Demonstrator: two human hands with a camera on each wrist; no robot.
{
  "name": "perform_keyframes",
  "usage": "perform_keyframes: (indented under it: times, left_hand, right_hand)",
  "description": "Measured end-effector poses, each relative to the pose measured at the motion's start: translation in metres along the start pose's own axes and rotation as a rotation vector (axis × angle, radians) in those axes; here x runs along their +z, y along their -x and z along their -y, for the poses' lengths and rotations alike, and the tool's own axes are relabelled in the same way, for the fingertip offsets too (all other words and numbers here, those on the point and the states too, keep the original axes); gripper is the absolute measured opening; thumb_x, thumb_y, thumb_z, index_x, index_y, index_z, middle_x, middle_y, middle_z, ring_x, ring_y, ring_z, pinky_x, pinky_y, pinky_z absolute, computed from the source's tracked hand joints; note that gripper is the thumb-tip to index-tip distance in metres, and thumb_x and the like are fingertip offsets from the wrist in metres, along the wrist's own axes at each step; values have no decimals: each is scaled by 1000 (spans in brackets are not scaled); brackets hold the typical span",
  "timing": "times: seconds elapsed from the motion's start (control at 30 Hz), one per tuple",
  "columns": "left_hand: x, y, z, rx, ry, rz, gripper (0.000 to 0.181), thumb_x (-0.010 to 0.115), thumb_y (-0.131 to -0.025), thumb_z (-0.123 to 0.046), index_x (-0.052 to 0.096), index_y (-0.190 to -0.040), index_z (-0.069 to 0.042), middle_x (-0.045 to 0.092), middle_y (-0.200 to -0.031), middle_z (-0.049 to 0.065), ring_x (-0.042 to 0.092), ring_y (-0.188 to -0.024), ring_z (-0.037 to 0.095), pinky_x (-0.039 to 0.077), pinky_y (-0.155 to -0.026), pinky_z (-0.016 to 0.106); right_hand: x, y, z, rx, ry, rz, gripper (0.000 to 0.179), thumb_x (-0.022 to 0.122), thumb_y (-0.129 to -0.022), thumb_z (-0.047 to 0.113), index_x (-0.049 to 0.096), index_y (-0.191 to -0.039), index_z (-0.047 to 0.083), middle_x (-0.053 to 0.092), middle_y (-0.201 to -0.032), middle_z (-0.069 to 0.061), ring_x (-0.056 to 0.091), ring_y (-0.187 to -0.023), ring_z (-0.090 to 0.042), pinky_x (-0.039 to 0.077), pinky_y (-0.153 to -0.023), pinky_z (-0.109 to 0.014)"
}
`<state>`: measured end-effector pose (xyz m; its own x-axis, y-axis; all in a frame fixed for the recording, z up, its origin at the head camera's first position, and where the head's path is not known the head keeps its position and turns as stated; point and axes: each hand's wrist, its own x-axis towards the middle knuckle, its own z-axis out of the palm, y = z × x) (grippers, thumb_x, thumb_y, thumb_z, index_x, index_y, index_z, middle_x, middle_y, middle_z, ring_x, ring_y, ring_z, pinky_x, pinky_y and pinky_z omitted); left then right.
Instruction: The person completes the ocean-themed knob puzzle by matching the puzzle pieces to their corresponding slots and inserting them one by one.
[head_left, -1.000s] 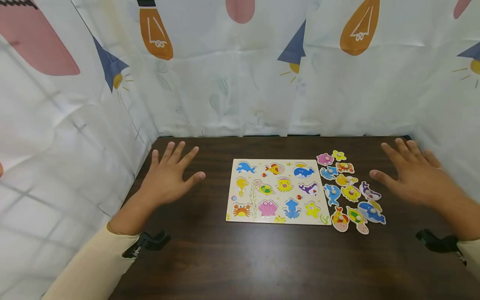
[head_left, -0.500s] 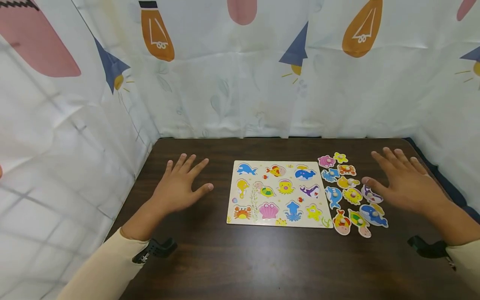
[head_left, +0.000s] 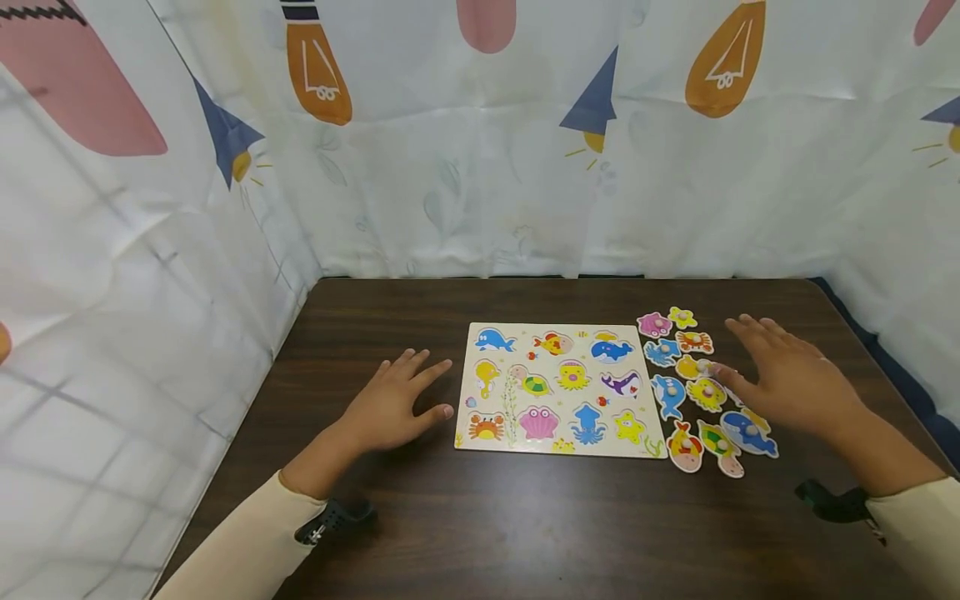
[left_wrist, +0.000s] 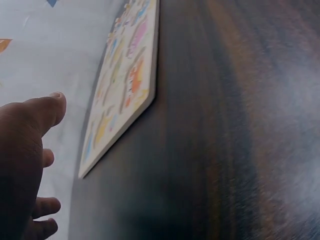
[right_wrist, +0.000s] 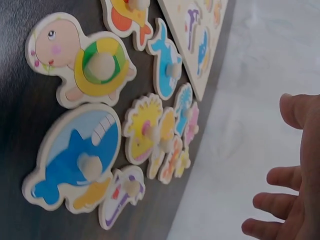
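A pale wooden puzzle board (head_left: 558,387) printed with sea animals lies mid-table. Just off its left edge hovers my left hand (head_left: 393,404), fingers spread and holding nothing. Several knobbed puzzle pieces are grouped along the board's right side, among them a turtle (right_wrist: 100,65), a blue whale (right_wrist: 75,160) and a red-and-yellow fish (head_left: 684,447). Above this group my right hand (head_left: 791,379) is held with fingers extended and nothing in it; in the head view it covers most of the purple whale piece (right_wrist: 122,192). The right wrist view shows the fingers apart from the pieces.
The dark wooden table (head_left: 480,517) carries the board and pieces. A white patterned curtain (head_left: 480,167) hangs behind it and along the left and right sides. A black strap (head_left: 333,521) sits on the left wrist, another (head_left: 836,502) on the right.
My left hand has moved right and nearer, toward the board's left edge. My right hand has moved left, over the pieces. Board and pieces keep their places.
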<state>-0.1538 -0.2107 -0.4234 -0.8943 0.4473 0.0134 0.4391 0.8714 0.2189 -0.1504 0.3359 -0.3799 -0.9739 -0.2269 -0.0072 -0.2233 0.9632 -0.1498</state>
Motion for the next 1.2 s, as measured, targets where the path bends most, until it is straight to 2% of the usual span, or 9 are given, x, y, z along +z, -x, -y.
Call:
perform_keyframes:
  times: [0.13,0.37,0.6,0.97,1.2]
  left_hand:
    - [9,0,-2,1,13,41,75,59,-95,-66,41,-159,-30,35,-162,17,24,-151,41,18,-118,65]
    - [19,-1,-7,25,11,117,75,60,-95,-64,40,-159,-31,30,-164,16,19,-153,39,14,-119,64]
    - [24,-2,-9,20,9,133,76,61,-93,-65,41,-159,-32,27,-165,16,17,-154,39,12,-120,64]
    - [27,2,-11,-7,37,144,75,61,-93,-65,43,-158,-32,24,-167,15,17,-154,40,13,-119,65]
    - [28,1,-12,-13,32,154,76,61,-92,-67,42,-158,-33,24,-167,14,16,-154,39,14,-119,65]
  right_hand:
    - [5,-2,5,25,1,20,89,51,-100,63,31,-157,-3,32,-155,-37,30,-138,-61,27,-100,-80]
    - [12,0,12,46,-15,49,88,49,-100,66,37,-154,-3,40,-149,-38,34,-134,-61,34,-94,-80]
    - [21,0,20,2,-26,-2,78,55,-101,58,45,-151,-1,48,-145,-35,40,-134,-56,39,-94,-77]
    - [33,-5,29,4,-70,47,64,67,-99,45,55,-144,1,52,-139,-35,47,-129,-54,44,-90,-75]
    - [44,-7,32,-23,-75,33,51,69,-98,40,65,-134,5,60,-134,-28,53,-125,-49,49,-86,-70]
